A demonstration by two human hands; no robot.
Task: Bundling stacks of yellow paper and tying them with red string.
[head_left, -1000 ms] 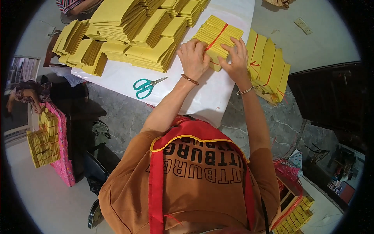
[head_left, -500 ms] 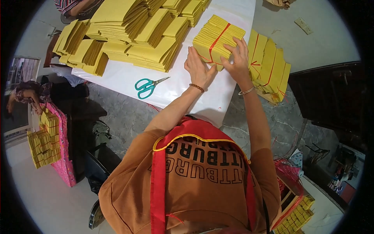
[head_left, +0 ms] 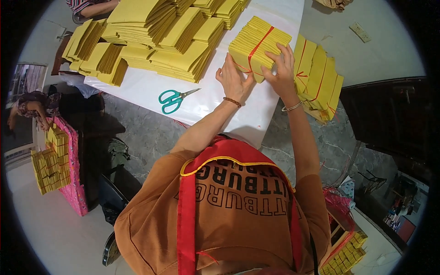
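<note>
On the white-covered table stands a bundle of folded yellow paper sheets point(head_left: 256, 39), with red string point(head_left: 259, 43) crossing its top and near side. Flat along its left near side lie the stretched fingers of my left hand point(head_left: 234, 81), thumb apart toward the near corner. My right hand point(head_left: 282, 73) grips the right near part, fingers bent over the top edge and thumb low on the near side. Teal-handled scissors point(head_left: 173, 101) lie left of my left forearm, blades partly apart. The far faces of the bundle are hidden.
Loose yellow folded stacks point(head_left: 183, 59) cover the table's far left. Tied yellow bundles point(head_left: 316, 73) stand beyond the table's right edge. Another person's arm point(head_left: 98, 8) shows at the far left; a second person point(head_left: 39, 107) is near a pink-covered surface point(head_left: 75, 183) with small yellow bundles.
</note>
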